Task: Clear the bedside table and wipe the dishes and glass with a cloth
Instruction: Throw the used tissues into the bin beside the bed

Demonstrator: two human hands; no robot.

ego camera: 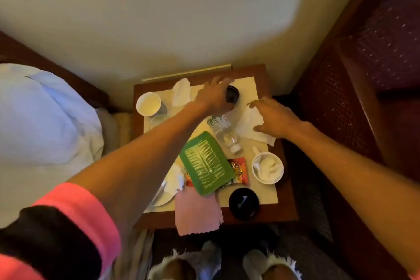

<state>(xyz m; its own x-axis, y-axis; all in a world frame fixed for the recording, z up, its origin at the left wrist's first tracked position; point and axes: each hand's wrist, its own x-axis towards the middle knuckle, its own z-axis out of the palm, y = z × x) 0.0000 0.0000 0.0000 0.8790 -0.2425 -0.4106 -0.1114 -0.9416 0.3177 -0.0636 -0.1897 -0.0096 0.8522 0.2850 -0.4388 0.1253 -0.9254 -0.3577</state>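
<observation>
Bedside counter (270,195) is crowded. White cup (148,104) back left, green tray (206,163) centre, plastic bottle (223,130) on its side, bowl (267,167) with spoon near right. Pink cloth (196,211) hangs over the front edge.

Left hand (216,98): arched over a dark round cup (233,97) at back centre, fingers curled past its far side. Blurred, so cannot tell if the grip is closed.

Right hand (276,118): fingers spread and relaxed on a white napkin (247,128) at the right edge, gripping nothing.

Judgement: clearing stage, back items first. Lift the dark cup straight up, since the bottle lies just in front. Gather the napkin inward, away from the edge. Keep the left forearm off the tray. Leave the cloth free for wiping.
</observation>
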